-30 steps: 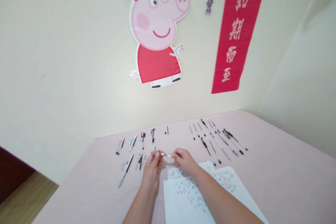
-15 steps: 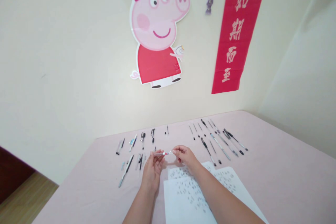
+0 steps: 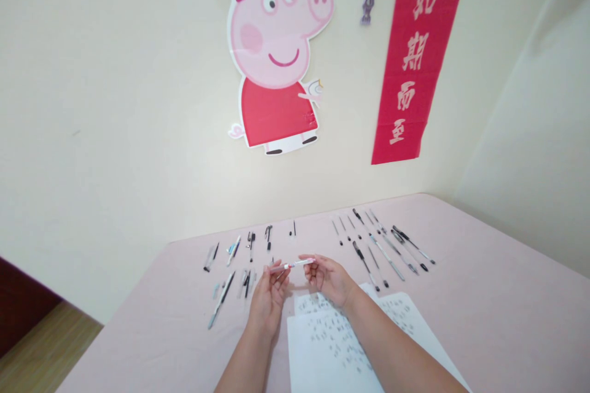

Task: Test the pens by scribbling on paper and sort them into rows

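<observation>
Lifted slightly since a second ago, the pen [image 3: 292, 264] shows more barrel, the right hand [image 3: 330, 277] having slid to pinch its pink end. The left hand [image 3: 270, 291] pinches the other end, apparently to keep it level above the table [image 3: 483, 319], near pen parts [image 3: 228, 270] and written sheets [image 3: 341, 338].

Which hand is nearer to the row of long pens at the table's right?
Right. The right hand is left of that row of pens, not touching; the left hand, sharing the held pen, is farther left.
</observation>
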Demonstrator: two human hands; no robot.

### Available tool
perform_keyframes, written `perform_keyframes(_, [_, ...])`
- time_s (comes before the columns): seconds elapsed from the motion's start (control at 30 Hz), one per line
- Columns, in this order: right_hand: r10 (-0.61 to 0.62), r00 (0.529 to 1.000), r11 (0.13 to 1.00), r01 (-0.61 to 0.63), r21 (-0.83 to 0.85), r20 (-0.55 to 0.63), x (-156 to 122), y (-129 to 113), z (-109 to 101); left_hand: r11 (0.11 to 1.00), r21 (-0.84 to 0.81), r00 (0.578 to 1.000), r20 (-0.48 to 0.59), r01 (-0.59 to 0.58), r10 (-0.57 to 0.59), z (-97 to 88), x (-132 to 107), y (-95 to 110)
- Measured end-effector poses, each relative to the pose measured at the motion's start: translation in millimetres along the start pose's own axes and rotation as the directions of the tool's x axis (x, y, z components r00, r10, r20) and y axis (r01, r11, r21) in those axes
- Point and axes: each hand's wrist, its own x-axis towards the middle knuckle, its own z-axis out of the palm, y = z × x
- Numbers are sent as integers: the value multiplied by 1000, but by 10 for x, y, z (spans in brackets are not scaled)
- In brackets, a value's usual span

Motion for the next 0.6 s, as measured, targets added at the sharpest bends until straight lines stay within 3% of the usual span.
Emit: perform_keyframes(0.6, [-52, 999, 998, 52, 31, 1, 15, 16, 3, 1000, -4, 999, 31, 12, -11, -27, 26, -18])
